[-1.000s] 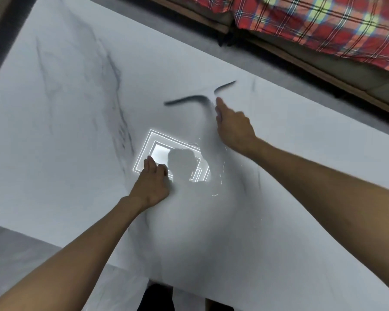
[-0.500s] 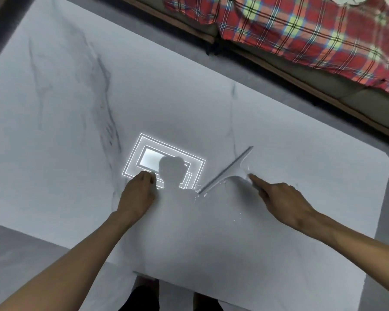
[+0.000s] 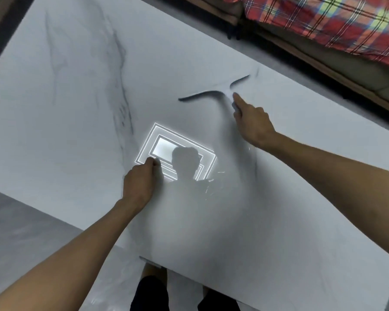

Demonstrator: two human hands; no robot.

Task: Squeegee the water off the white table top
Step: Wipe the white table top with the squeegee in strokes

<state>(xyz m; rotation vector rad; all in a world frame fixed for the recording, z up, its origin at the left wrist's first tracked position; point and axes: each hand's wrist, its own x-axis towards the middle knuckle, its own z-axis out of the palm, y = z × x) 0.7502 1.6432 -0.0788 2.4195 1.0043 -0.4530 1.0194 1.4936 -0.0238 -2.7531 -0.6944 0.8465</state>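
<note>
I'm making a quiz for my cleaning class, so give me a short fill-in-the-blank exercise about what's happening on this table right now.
1. The squeegee is held by the person's ____ hand.
2. The left hand rests on the white table top, its fingertips at the edge of a bright reflection shaped like nested ____.
3. Beyond the table's far edge lies a red ____-patterned cloth.
4. Droplets of ____ glint on the table near the reflection.

Missing words: right; rectangles; plaid; water
</note>
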